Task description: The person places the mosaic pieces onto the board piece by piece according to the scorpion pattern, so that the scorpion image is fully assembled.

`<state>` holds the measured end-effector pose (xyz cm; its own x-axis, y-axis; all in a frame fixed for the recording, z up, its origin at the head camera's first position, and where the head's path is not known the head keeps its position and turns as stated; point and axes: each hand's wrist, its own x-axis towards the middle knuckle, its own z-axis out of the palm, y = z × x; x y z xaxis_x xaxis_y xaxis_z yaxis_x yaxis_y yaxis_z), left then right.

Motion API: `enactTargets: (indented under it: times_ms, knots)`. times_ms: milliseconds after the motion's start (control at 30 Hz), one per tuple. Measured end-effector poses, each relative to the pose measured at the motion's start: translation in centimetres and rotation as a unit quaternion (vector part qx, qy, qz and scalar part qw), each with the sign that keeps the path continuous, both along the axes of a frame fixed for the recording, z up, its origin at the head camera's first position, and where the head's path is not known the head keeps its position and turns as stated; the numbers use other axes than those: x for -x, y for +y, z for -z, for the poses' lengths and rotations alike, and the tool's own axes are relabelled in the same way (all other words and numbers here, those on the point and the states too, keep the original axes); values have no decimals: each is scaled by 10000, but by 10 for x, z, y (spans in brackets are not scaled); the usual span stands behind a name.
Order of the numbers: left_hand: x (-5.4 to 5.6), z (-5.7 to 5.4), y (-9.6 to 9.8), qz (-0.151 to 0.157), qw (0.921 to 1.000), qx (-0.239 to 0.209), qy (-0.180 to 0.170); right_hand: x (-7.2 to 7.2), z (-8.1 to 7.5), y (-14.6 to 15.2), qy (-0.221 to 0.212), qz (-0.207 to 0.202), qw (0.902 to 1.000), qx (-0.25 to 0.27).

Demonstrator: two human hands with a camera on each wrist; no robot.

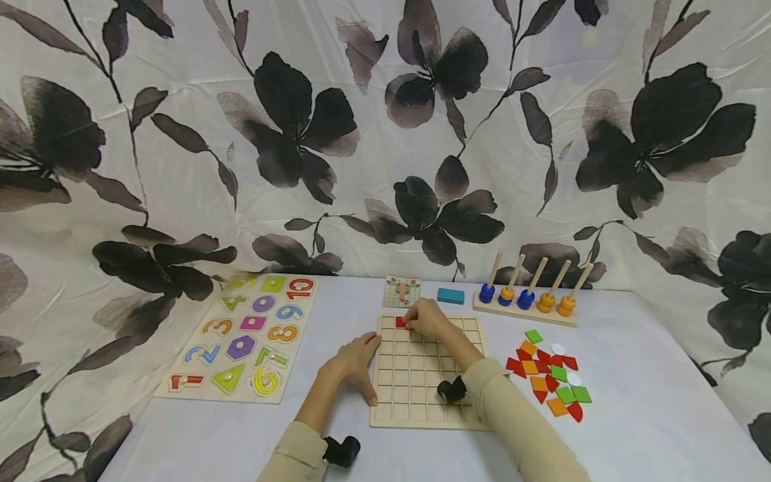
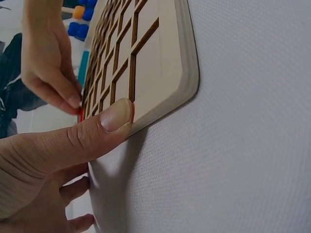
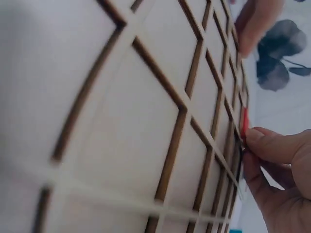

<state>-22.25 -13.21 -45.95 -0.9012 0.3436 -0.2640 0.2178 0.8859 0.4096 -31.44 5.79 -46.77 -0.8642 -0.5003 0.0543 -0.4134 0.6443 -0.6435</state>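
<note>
A wooden grid board (image 1: 390, 416) with rows of square recesses lies flat on the table. At its far left part, my right hand (image 1: 426, 318) pinches a red tile (image 1: 400, 323) between thumb and forefinger, close over the recesses. The right wrist view shows the red tile (image 3: 245, 119) edge-on at those fingertips. My left hand (image 1: 354, 365) is spread along the board's left edge. Its thumb (image 2: 114, 116) rests on the near part of that edge, with the other fingers stretched out farther along.
Loose red, orange, green and white pieces (image 1: 557, 360) lie right of the board. Behind it are a picture card (image 1: 402, 292) and a blue block (image 1: 450, 296). A peg stand (image 1: 542, 314) with blue and orange beads stands back right; a number puzzle board (image 1: 274, 391) lies left.
</note>
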Motion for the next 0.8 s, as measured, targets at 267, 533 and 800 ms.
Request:
enactTargets:
  times_ms: [267,533,800]
  knots:
    - [0,1,-1,17,10000,-13,59,-14,-9,62,154,11,9989,452]
    - [-1,0,-2,-33,10000,-52,19,-43,-13,146,110,487,9984,267]
    - [-1,-2,1,-43,10000,-63,0,-84,-5,225,-481,1821,9819,-189]
